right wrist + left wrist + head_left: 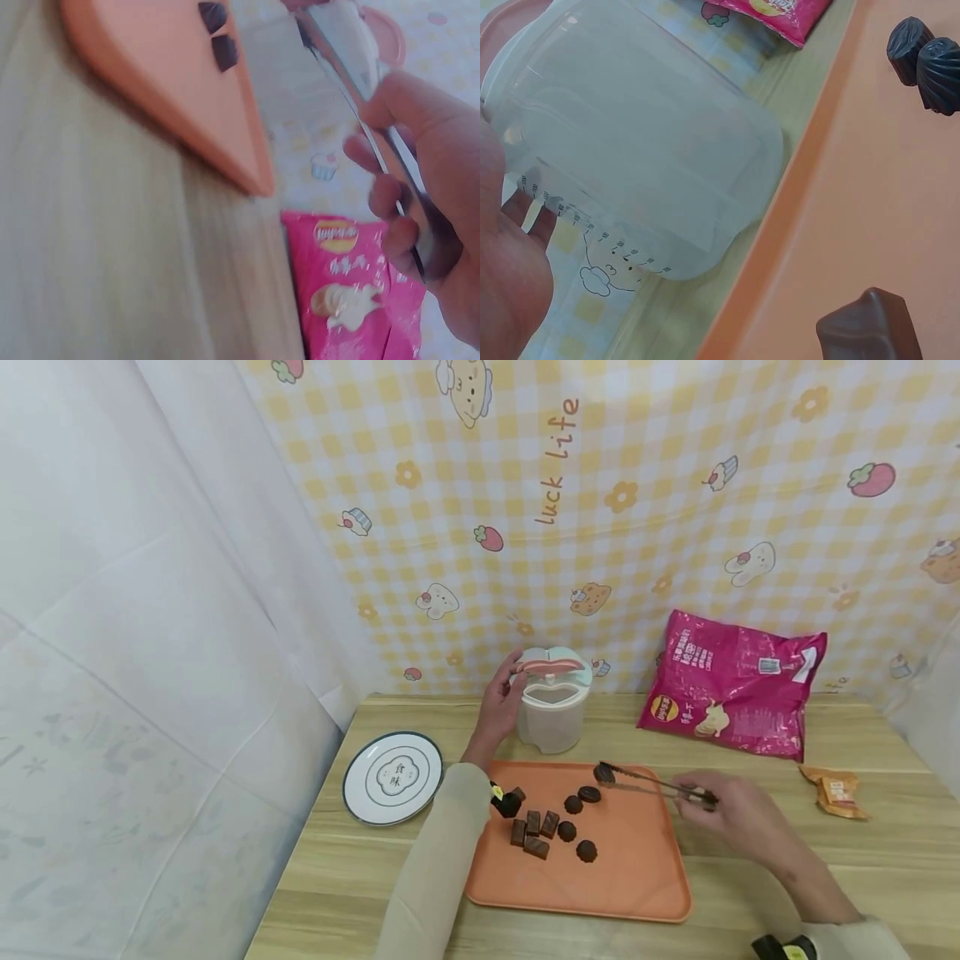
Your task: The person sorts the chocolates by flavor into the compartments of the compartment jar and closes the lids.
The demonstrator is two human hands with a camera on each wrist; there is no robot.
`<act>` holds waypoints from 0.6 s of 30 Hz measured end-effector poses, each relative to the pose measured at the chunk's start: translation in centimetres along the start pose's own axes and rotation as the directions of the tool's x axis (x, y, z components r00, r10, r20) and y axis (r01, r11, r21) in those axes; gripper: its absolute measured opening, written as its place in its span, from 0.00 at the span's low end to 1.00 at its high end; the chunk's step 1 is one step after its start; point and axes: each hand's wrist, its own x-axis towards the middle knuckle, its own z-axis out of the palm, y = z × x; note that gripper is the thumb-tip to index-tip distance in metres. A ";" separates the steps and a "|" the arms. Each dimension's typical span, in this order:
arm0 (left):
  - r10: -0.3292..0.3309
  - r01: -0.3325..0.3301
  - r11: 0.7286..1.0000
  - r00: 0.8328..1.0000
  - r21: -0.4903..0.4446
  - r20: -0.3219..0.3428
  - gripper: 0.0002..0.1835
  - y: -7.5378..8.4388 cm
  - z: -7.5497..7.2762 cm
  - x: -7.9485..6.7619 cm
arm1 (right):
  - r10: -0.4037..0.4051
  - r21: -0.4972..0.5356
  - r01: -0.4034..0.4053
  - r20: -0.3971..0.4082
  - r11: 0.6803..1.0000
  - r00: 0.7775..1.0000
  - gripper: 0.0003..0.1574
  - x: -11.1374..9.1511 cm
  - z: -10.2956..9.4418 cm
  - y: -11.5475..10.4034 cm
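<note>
A clear lidded storage container (551, 727) stands behind the orange tray, its pink-and-mint flip lid (551, 667) raised over the opening. My left hand (501, 702) holds the container at its upper left side, by the lid; in the left wrist view fingers show beyond the see-through wall. My right hand (723, 806) grips metal tongs (652, 781) over the tray's right part. At the tong tips is a dark chocolate (603, 773). On the orange tray (630, 877) lie several chocolates: brown rectangular ones (536, 847) at left, dark ridged ones (587, 851) in the middle.
A white plate (363, 785) with a blue rim lies left of the tray. At the back right a magenta snack bag (750, 693) leans against the checked cloth (622, 552). A small orange wrapped packet (836, 792) lies on the wooden table (750, 910) at right.
</note>
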 end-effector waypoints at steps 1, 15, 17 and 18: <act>-0.002 0.002 1.000 1.000 0.001 -0.001 0.18 0.0 0.0 0.0 | 0.008 -0.006 -0.008 -0.017 1.000 1.000 0.13 0.3 0.0 -0.2; -0.009 0.009 1.000 1.000 -0.003 -0.006 0.18 0.1 0.1 -0.1 | 0.024 -0.077 -0.045 -0.252 0.996 0.967 0.13 4.3 0.4 -3.6; -0.009 0.009 1.000 1.000 -0.006 -0.005 0.18 0.1 0.1 -0.1 | 0.033 -0.074 -0.054 -0.260 0.996 0.965 0.14 4.8 0.4 -4.1; -0.008 0.008 1.000 1.000 -0.008 -0.005 0.18 0.1 0.1 -0.1 | 0.036 -0.069 -0.056 -0.261 0.996 0.965 0.14 5.1 0.5 -4.4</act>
